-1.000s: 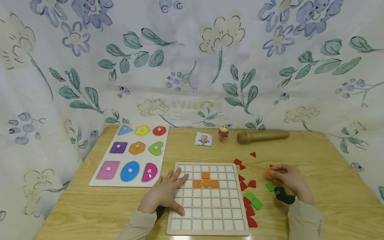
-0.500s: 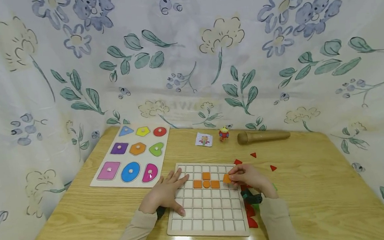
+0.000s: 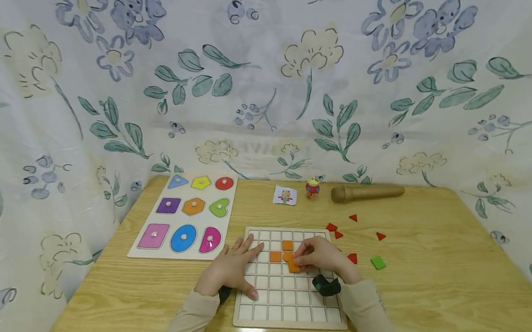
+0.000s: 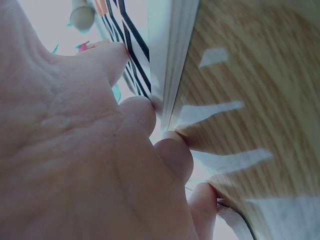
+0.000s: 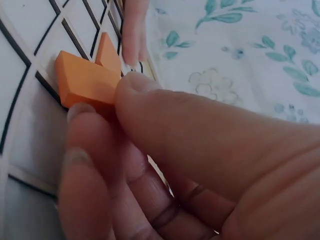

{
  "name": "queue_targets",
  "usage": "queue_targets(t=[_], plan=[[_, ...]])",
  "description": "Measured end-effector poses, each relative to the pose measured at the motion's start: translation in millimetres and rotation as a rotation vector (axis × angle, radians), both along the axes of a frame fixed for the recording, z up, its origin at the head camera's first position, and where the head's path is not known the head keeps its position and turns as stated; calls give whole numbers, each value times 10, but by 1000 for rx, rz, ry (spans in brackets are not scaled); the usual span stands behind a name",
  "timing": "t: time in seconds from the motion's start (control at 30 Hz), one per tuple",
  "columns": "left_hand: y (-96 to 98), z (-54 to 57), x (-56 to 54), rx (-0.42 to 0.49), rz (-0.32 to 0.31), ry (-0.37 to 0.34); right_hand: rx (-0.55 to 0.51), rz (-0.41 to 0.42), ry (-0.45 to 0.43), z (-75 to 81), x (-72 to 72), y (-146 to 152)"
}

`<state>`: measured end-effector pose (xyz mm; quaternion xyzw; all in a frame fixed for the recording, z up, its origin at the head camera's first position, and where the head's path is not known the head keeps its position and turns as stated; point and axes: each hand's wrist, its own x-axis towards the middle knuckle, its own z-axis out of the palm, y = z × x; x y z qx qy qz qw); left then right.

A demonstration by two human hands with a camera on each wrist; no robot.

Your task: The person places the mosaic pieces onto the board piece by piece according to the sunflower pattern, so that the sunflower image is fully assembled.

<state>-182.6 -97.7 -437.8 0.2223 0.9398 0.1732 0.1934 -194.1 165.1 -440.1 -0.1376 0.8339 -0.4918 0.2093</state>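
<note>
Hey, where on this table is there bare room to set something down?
Two big patches of the table are bare: the right side, beyond the green square, and the front left, between the puzzle and the left sleeve. It's crowded just right of the grid board, where red pieces lie near the right hand.

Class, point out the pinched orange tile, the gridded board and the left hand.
Orange tile (image 5: 91, 80), right wrist view: its flat face.
Gridded board (image 3: 275, 298), head view: a bare cell.
Left hand (image 3: 228, 269), head view: back of the hand.
</note>
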Motion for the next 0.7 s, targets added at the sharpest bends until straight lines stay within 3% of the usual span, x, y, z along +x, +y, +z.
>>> queue_targets(t=[0.23,0.5,0.7], plan=[[7,19,15,10,-3,-4,79,-42,83,10,75,-109],[18,7,14,4,7,-12,183,-105,116,70,159,-237],[11,1,13,3,9,0,125,-84,90,82,97,-120]])
